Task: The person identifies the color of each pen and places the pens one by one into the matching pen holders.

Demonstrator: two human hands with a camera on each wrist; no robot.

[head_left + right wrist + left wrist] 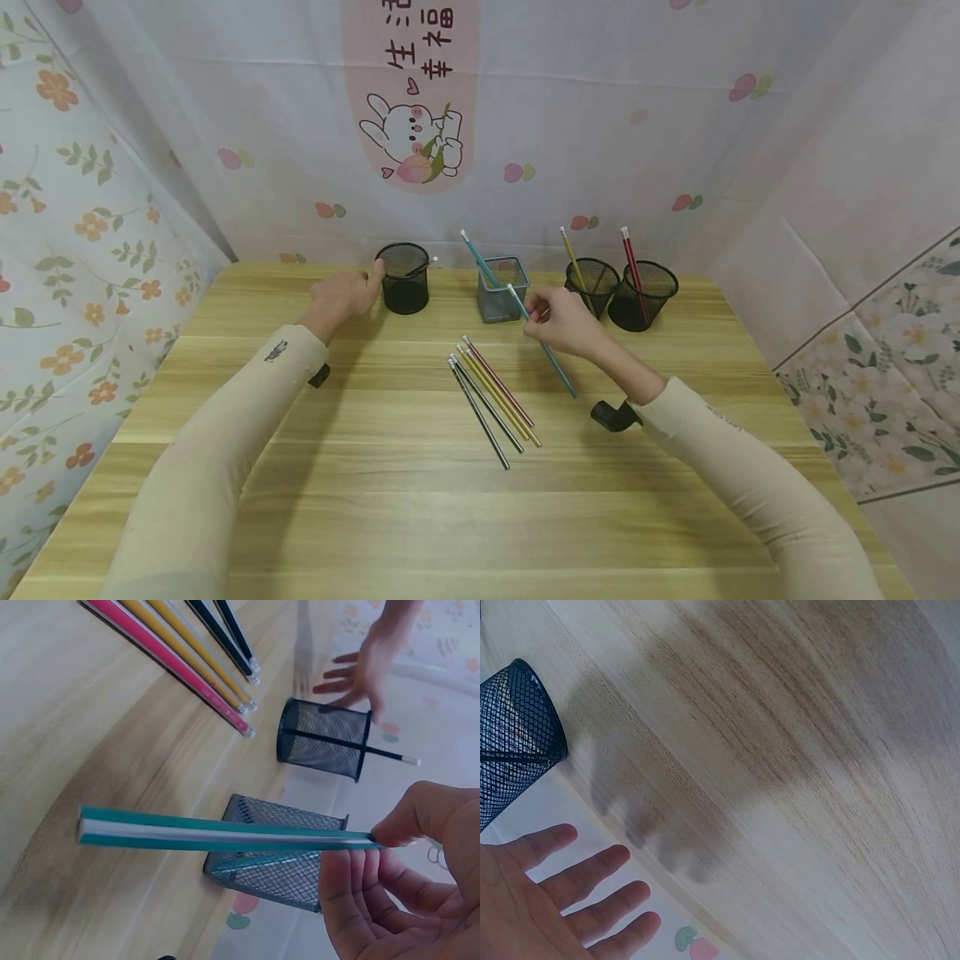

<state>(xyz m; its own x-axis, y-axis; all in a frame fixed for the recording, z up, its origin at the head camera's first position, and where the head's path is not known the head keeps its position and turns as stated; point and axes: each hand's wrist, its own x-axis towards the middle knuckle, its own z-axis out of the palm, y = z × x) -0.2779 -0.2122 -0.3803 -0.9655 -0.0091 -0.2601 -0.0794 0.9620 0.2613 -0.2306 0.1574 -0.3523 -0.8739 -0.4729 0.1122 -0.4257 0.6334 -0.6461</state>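
My right hand (568,322) pinches a teal pencil (557,365) between thumb and fingers, its eraser end up and its other end slanting down to the right. It is held just right of a square grey mesh pencil cup (501,310), which has another teal pencil (478,258) leaning in it. My left hand (343,297) is beside a round black mesh cup (406,297) that holds one dark pencil (394,755). Its fingers are extended and spread in the left wrist view, with nothing held.
Several pencils, red (498,383), yellow (504,398) and black (480,417), lie fanned on the wooden table (375,508). To the right stand two more round black cups, one with a yellow pencil (573,260), the other with red pencils (633,262). A patterned cloth (600,125) hangs behind.
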